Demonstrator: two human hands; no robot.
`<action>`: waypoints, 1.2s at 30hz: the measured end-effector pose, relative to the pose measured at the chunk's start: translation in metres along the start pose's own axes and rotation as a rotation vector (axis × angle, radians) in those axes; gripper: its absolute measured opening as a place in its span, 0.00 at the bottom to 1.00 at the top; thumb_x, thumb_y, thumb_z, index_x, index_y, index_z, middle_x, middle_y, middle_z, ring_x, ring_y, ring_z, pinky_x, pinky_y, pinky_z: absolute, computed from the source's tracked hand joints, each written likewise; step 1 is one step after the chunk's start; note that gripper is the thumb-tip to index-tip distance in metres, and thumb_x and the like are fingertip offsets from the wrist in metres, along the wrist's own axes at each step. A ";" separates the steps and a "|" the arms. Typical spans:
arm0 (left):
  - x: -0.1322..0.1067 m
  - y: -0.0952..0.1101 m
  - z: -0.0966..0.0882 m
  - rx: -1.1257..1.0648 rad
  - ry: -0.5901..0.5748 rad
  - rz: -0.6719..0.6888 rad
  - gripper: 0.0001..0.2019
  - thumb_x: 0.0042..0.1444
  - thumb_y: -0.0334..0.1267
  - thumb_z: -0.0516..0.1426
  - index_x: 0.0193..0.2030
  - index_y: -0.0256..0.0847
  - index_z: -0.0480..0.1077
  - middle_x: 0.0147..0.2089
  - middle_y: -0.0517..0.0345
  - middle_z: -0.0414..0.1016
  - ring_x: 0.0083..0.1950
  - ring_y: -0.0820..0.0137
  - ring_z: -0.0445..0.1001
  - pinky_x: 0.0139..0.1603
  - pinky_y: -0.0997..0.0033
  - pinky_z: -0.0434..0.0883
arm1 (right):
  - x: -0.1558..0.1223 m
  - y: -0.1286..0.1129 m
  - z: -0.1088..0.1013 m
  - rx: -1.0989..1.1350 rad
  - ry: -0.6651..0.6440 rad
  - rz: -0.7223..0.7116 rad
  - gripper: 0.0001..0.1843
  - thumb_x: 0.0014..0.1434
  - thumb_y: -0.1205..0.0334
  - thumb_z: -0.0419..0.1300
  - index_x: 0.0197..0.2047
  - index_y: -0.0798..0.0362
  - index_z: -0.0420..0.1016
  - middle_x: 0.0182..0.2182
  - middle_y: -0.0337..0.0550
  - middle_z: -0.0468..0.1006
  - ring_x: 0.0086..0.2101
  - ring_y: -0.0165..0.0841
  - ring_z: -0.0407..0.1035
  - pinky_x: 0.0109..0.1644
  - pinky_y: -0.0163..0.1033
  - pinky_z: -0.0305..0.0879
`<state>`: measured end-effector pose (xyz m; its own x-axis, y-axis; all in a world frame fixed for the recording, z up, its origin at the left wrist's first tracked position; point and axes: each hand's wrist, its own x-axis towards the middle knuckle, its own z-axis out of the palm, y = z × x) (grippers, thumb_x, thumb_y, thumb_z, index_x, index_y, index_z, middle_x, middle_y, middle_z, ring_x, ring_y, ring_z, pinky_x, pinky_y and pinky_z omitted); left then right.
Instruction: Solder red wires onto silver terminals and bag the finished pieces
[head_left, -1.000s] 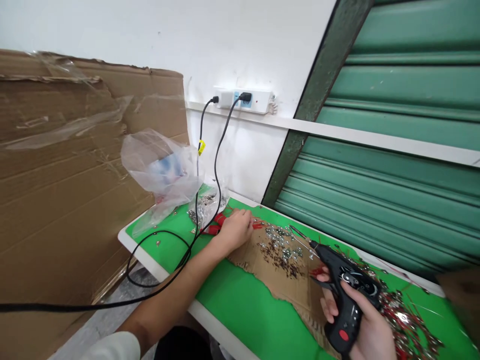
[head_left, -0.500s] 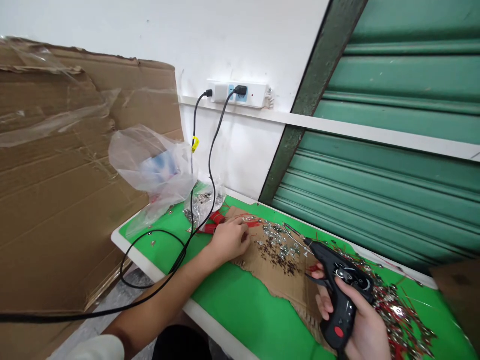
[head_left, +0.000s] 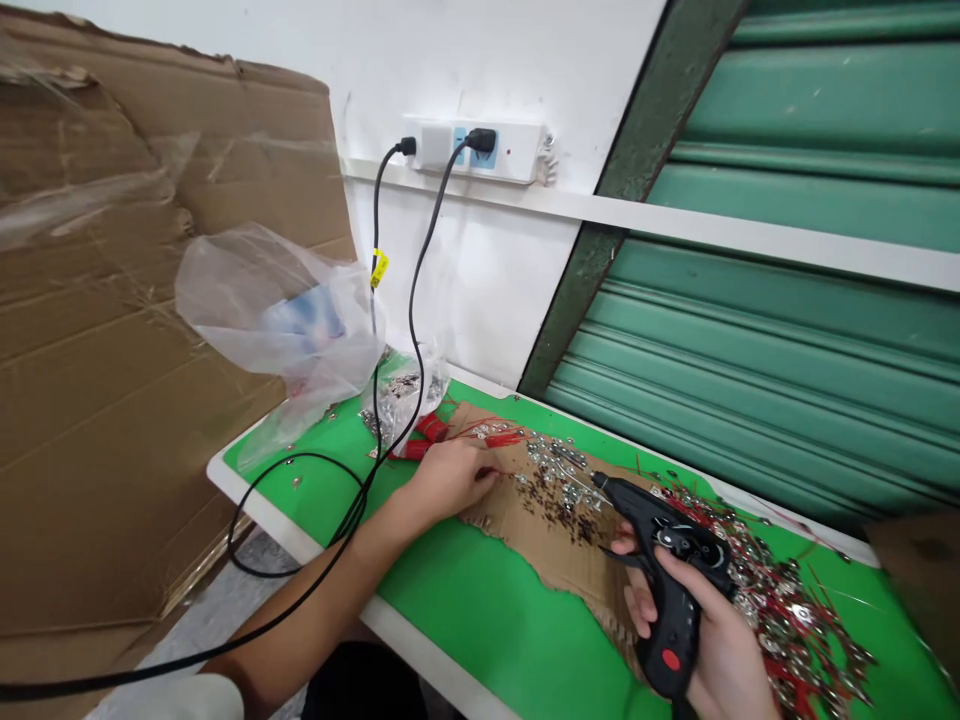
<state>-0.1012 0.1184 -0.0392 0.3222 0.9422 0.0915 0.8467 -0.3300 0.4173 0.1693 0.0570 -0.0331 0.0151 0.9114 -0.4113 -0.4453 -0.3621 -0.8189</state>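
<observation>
The right hand (head_left: 720, 650) is closed tight around the handle of a black glue gun (head_left: 667, 560). The fingers wrap all the way round, and one finger lies on the trigger at the front. The gun is hard, shiny plastic with a red spot low on the handle. Its long body slants up out of the fist. The thin tip points away from the person and to the left.

Just past the tip lie little metal bits (head_left: 559, 470), small and shiny, spread on a torn piece of cardboard (head_left: 540, 545). The cardboard is brown and flat with a ragged edge, and it lies under the gun on the smooth green table (head_left: 480, 610). To the right of the fist is a messy pile of thin red wires (head_left: 787, 610) with silver ends.

The left hand (head_left: 446, 475) rests on the far left end of the cardboard, well apart from the gun. Its fingers are curled, with the tips close together by a thin red wire. I cannot tell if they pinch anything.

Past the left hand sits a soft, crinkly clear bag (head_left: 277, 310). Two black cords (head_left: 416, 300) run up from the table to a white power strip (head_left: 480, 148) on the wall.
</observation>
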 end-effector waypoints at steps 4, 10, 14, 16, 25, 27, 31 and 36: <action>-0.002 -0.001 0.000 -0.003 0.003 0.015 0.11 0.60 0.39 0.55 0.45 0.50 0.79 0.44 0.57 0.79 0.45 0.68 0.76 0.45 0.75 0.73 | 0.000 0.003 -0.001 -0.093 -0.065 0.117 0.17 0.52 0.51 0.68 0.39 0.56 0.80 0.15 0.37 0.66 0.15 0.28 0.59 0.17 0.32 0.55; -0.002 0.001 -0.001 -0.008 -0.005 -0.011 0.10 0.59 0.40 0.55 0.42 0.47 0.79 0.43 0.56 0.79 0.45 0.67 0.76 0.44 0.73 0.72 | -0.004 0.001 0.001 -0.196 -0.072 0.184 0.18 0.51 0.48 0.68 0.33 0.57 0.80 0.14 0.37 0.65 0.14 0.28 0.61 0.18 0.31 0.54; -0.004 0.004 0.003 -0.048 0.008 -0.004 0.08 0.58 0.41 0.56 0.35 0.44 0.76 0.39 0.57 0.79 0.41 0.68 0.75 0.40 0.74 0.70 | 0.001 0.004 -0.009 -0.210 -0.015 0.179 0.20 0.48 0.47 0.69 0.33 0.57 0.81 0.13 0.38 0.65 0.13 0.28 0.60 0.17 0.32 0.53; -0.004 0.006 0.006 -0.070 0.007 0.000 0.06 0.56 0.41 0.58 0.34 0.44 0.75 0.37 0.59 0.79 0.39 0.69 0.75 0.38 0.75 0.69 | 0.002 0.004 -0.013 -0.197 -0.006 0.178 0.21 0.47 0.46 0.70 0.34 0.57 0.81 0.13 0.39 0.65 0.14 0.29 0.59 0.16 0.32 0.52; 0.000 0.009 0.012 -0.071 0.018 -0.039 0.05 0.55 0.41 0.57 0.34 0.43 0.72 0.38 0.60 0.78 0.37 0.70 0.76 0.34 0.75 0.67 | -0.009 -0.004 0.001 -0.199 -0.047 0.174 0.18 0.51 0.49 0.68 0.34 0.57 0.80 0.14 0.38 0.66 0.15 0.28 0.61 0.19 0.31 0.55; 0.001 0.008 0.013 -0.069 0.021 -0.052 0.05 0.55 0.40 0.57 0.35 0.43 0.72 0.38 0.60 0.78 0.37 0.70 0.76 0.34 0.74 0.67 | -0.009 -0.003 0.001 -0.213 -0.051 0.186 0.18 0.51 0.48 0.68 0.35 0.57 0.80 0.14 0.38 0.66 0.15 0.28 0.61 0.18 0.31 0.54; 0.001 0.007 0.014 -0.077 0.030 -0.062 0.06 0.55 0.41 0.57 0.35 0.43 0.73 0.37 0.60 0.79 0.37 0.70 0.76 0.33 0.75 0.67 | -0.007 0.000 -0.002 -0.260 -0.056 0.181 0.19 0.51 0.48 0.68 0.34 0.57 0.79 0.14 0.38 0.66 0.14 0.28 0.61 0.18 0.32 0.54; 0.002 0.006 0.015 -0.101 0.037 -0.069 0.07 0.55 0.42 0.57 0.34 0.43 0.73 0.36 0.60 0.79 0.34 0.71 0.74 0.32 0.75 0.65 | -0.005 0.002 -0.002 -0.290 -0.065 0.177 0.19 0.50 0.48 0.69 0.34 0.57 0.78 0.14 0.38 0.67 0.14 0.27 0.61 0.18 0.31 0.54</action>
<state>-0.0891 0.1175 -0.0502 0.2478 0.9645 0.0917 0.8186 -0.2590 0.5127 0.1697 0.0511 -0.0337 -0.1008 0.8367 -0.5383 -0.1630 -0.5476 -0.8207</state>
